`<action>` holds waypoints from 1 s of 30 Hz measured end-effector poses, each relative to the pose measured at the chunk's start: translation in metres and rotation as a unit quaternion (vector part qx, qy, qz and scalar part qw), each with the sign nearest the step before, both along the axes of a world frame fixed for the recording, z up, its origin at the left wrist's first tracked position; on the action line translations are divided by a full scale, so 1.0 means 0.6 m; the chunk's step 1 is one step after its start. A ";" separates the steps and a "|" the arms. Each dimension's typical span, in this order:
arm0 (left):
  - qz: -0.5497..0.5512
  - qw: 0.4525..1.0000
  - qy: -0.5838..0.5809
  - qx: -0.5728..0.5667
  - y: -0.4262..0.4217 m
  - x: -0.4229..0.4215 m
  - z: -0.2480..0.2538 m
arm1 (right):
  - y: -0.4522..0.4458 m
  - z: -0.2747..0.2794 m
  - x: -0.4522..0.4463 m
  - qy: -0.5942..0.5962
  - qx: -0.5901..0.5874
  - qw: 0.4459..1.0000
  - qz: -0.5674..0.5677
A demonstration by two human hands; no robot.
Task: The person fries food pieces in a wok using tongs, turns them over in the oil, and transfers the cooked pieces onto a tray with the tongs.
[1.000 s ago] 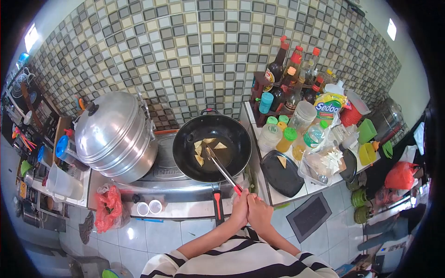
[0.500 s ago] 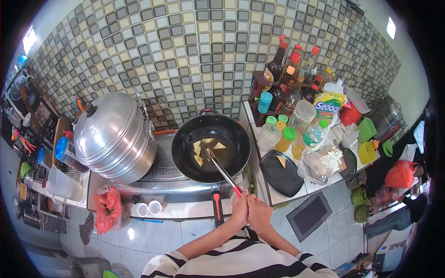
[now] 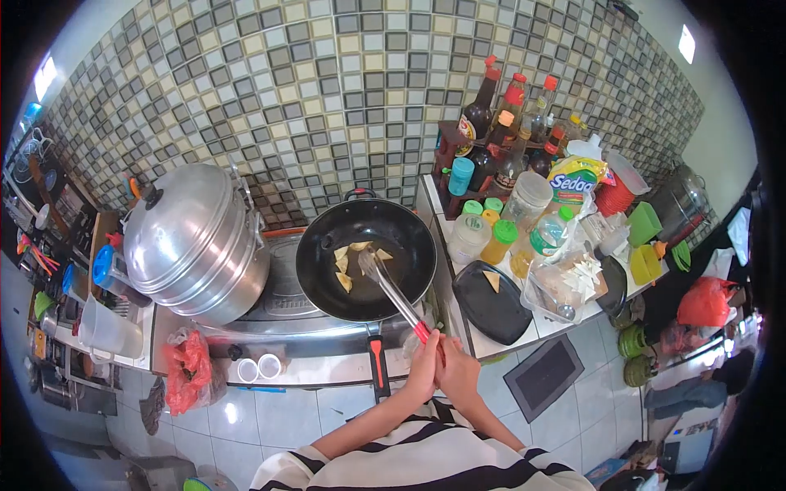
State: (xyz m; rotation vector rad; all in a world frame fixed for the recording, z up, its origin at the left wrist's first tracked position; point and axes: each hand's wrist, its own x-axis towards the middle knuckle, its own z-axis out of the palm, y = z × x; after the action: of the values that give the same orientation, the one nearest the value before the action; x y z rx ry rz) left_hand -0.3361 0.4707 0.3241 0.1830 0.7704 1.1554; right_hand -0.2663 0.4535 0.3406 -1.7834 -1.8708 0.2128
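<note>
A pair of metal tongs (image 3: 399, 299) with a red grip reaches into the black wok (image 3: 314, 282). My left hand (image 3: 422, 368) is closed around the handle end. My right hand (image 3: 458, 373) is pressed against it, also closed on the handle; the fingers partly hide each other. Several pale folded triangular pieces (image 3: 344, 282) lie in oil in the wok. The tongs' head is beside the right-hand pieces and partly covers one; whether it grips any I cannot tell. The wok's black-and-red handle (image 3: 378, 368) points toward me, left of my hands.
A large aluminium steamer pot (image 3: 192, 241) stands left of the wok on the stove. To the right are a black tray (image 3: 491, 307) with one triangular piece (image 3: 492, 281), a plastic container (image 3: 565, 295) of pale wrappers, jars and sauce bottles (image 3: 477, 106). A red plastic bag (image 3: 187, 372) hangs at the front left.
The tongs' head has turned or spread and looks broader, slightly nearer the right-hand pieces. Both hands have risen a little in view. The whole view has shifted slightly.
</note>
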 end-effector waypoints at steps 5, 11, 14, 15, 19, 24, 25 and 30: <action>-0.107 0.983 0.130 0.076 -0.021 0.004 -0.002 | 0.003 -0.011 0.041 0.202 -0.018 0.978 -0.043; -0.333 0.911 0.161 0.182 -0.053 -0.027 0.033 | -0.036 -0.029 0.124 0.216 -0.005 0.965 -0.151; -0.366 0.896 0.162 0.194 -0.058 -0.032 0.046 | -0.062 -0.042 0.156 0.197 -0.001 0.960 -0.198; -0.371 0.891 0.162 0.205 -0.058 -0.033 0.049 | -0.068 -0.044 0.162 0.188 -0.003 0.958 -0.215; -0.390 0.887 0.138 0.204 -0.054 -0.029 0.034 | -0.079 -0.068 0.179 0.168 -0.020 0.955 -0.243; -0.418 0.880 0.139 0.177 -0.059 -0.024 0.039 | -0.067 -0.077 0.173 0.158 -0.004 0.957 -0.242; -0.418 0.880 0.140 0.176 -0.060 -0.024 0.037 | -0.066 -0.076 0.172 0.159 -0.004 0.957 -0.242; -0.403 0.893 0.122 0.157 -0.058 -0.034 0.035 | -0.064 -0.065 0.167 0.104 -0.002 0.964 -0.244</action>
State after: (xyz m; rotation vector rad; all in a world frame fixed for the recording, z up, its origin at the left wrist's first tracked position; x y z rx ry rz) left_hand -0.3564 0.4359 0.3448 0.8515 0.6192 0.4473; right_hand -0.1664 0.4150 0.3016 -2.0715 -1.2415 0.2064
